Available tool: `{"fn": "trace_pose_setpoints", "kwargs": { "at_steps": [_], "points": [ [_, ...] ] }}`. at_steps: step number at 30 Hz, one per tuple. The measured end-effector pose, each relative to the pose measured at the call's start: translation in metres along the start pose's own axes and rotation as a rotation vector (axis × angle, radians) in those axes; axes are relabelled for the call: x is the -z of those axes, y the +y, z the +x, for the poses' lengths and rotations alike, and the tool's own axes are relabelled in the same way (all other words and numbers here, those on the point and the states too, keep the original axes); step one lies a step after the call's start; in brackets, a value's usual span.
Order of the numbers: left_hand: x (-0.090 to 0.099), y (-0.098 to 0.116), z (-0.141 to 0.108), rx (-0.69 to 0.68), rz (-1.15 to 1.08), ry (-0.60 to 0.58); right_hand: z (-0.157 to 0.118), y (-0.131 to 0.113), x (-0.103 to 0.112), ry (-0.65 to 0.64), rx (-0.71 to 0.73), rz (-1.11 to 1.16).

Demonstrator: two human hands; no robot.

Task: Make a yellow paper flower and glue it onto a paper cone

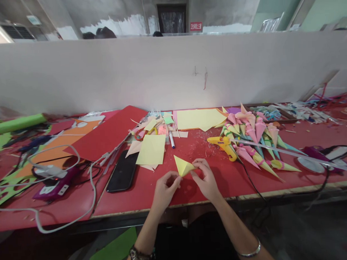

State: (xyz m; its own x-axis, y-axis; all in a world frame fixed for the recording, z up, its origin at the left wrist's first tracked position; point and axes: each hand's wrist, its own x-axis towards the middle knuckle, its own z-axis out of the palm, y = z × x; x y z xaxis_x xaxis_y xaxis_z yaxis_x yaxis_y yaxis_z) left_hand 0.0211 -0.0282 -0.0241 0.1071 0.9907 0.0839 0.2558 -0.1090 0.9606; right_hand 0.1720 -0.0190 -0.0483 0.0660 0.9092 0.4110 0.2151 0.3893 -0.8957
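Between my two hands a yellow paper cone [183, 166] is held just above the red tabletop, its wide side toward the left. My left hand [168, 186] pinches its lower corner with thumb and finger. My right hand [203, 177] grips its right end, fingers closed on the paper. Just beyond my left hand lie several pale yellow paper sheets [151, 149]. A yellow glue gun [224, 145] rests on its side to the right, a long clear glue stick [289, 153] at its back. Behind it sits a pile of finished-looking coloured paper cones [258, 130].
A black phone [123, 172] lies left of the sheets, near a white marker [172, 139] and paper scraps. Red card [107, 134], a purple power strip [57, 185] and looping white cables take up the left. A white partition [159, 73] stands behind.
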Motion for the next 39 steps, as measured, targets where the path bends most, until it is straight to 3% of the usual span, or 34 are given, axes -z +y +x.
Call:
{"fn": "trace_pose_setpoints", "kwargs": {
  "at_steps": [7, 11, 16, 20, 28, 34, 39],
  "points": [
    [0.002, -0.001, 0.0, 0.01, 0.08, -0.137, 0.0, -0.004, 0.004, -0.051, 0.051, -0.015],
    [0.0, -0.002, 0.0, 0.0, 0.146, -0.096, 0.0, -0.001, 0.0, -0.015, 0.008, 0.116],
    [-0.005, -0.001, 0.001, -0.044, 0.155, 0.04, 0.0, -0.001, -0.006, 0.011, -0.203, 0.494],
    [-0.011, -0.001, 0.002, -0.104, 0.21, 0.164, 0.001, -0.005, -0.004, 0.012, -0.28, 0.568],
    [-0.015, -0.004, 0.002, -0.072, 0.129, 0.206, -0.001, 0.0, -0.003, 0.075, -0.425, 0.718],
    [-0.02, -0.001, 0.002, -0.116, 0.094, 0.162, 0.001, -0.012, -0.003, -0.176, -0.374, 0.667],
    [-0.019, 0.004, 0.002, -0.108, 0.102, 0.146, 0.002, -0.016, -0.002, -0.184, -0.378, 0.601]
  ]
}}
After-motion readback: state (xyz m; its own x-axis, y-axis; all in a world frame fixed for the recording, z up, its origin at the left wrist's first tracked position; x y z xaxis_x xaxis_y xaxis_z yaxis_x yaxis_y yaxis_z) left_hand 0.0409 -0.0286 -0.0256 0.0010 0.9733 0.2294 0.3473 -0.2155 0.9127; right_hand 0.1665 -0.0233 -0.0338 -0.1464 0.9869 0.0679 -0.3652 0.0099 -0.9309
